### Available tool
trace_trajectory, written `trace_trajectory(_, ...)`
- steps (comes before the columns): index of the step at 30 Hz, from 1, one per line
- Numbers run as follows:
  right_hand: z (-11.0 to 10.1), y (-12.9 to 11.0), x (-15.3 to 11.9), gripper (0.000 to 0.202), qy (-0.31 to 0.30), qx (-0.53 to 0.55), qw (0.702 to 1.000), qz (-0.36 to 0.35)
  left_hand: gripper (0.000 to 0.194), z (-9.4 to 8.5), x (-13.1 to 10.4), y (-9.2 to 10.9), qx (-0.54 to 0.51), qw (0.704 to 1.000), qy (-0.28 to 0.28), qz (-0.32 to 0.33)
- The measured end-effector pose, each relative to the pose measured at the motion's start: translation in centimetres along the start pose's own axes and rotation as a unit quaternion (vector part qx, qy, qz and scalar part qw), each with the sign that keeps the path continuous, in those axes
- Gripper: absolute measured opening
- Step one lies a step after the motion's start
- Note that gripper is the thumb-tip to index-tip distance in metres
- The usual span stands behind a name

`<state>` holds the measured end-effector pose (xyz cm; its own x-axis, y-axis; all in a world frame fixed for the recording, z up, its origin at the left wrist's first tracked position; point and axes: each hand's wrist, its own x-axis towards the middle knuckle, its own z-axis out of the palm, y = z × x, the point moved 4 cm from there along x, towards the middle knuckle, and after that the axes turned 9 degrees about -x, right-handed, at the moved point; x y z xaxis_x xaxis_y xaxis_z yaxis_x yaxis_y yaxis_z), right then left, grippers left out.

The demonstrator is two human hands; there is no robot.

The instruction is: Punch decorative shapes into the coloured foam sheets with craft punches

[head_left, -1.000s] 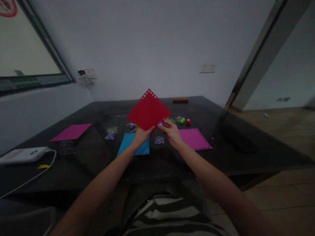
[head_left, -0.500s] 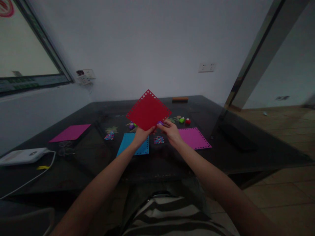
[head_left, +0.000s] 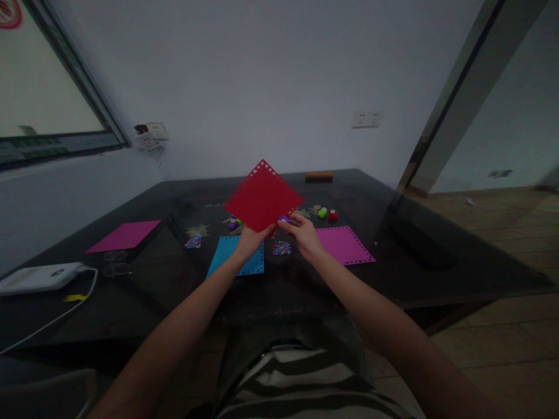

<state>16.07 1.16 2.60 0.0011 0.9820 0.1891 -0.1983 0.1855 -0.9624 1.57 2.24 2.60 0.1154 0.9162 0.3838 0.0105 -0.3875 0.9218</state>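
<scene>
My left hand (head_left: 253,237) grips the lower corner of a red square sheet (head_left: 264,198) with holes punched along its edges, held up above the table. At the sheet's lower right edge, my right hand (head_left: 304,231) is closed on a small purple punch (head_left: 284,219). Beneath lie a blue sheet (head_left: 231,251) and, to the right, a pink sheet (head_left: 343,244), both with edge holes. A pile of small colourful pieces (head_left: 282,248) sits between them. Whether the punch is around the sheet's edge is too small to tell.
On the dark table (head_left: 305,297) are a magenta sheet (head_left: 124,235), glasses (head_left: 117,263), a white device (head_left: 41,277) with a cable, another pile (head_left: 193,241), a purple punch (head_left: 233,223), a green one (head_left: 322,213), a red one (head_left: 332,215) and a black object (head_left: 419,244).
Hardly anything differs. Both hands keep their hold on the sheet and the purple punch, and the view has shifted very slightly.
</scene>
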Motion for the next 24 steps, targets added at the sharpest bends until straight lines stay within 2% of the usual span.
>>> trace_trajectory(11,0.2,-0.1,-0.18,0.038,-0.014,0.018,1.0,0.002,0.032,0.02,0.01,0.06,0.013,1.0,0.007,-0.005)
trace_trajectory(24,0.07,-0.2,-0.25,0.038,0.003,0.004,1.0,0.009,0.034,0.17,-0.13,0.26,0.019,1.0,-0.007,0.0)
